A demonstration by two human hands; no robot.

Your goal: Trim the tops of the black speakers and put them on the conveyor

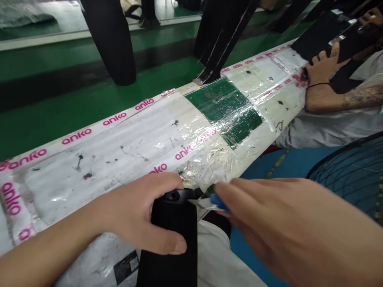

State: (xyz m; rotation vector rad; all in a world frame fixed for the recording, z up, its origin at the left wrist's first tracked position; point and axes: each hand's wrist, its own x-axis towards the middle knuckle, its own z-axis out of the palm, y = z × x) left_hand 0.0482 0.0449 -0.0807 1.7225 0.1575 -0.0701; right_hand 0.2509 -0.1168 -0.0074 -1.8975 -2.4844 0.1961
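My left hand (149, 215) is wrapped over the top of a black flat piece (175, 259), thumb on its near face and fingers behind. A dark plastic fitting (176, 195) with a round hole sits at that piece's upper end. My right hand (269, 223) is closed around a small tool with a blue part (219, 202). The tool's pale tip points left and reaches the fitting's right end; whether they touch is unclear. Both hands are at the near edge of the long bench (125, 143), which is covered in white plastic and pink-lettered tape.
Black panels (110, 44) hang beyond the bench over a green conveyor surface (161, 71). At the right, another person's hand (324, 67) rests by a black piece (317, 36). A dark wire-mesh guard (353, 171) stands at the right.
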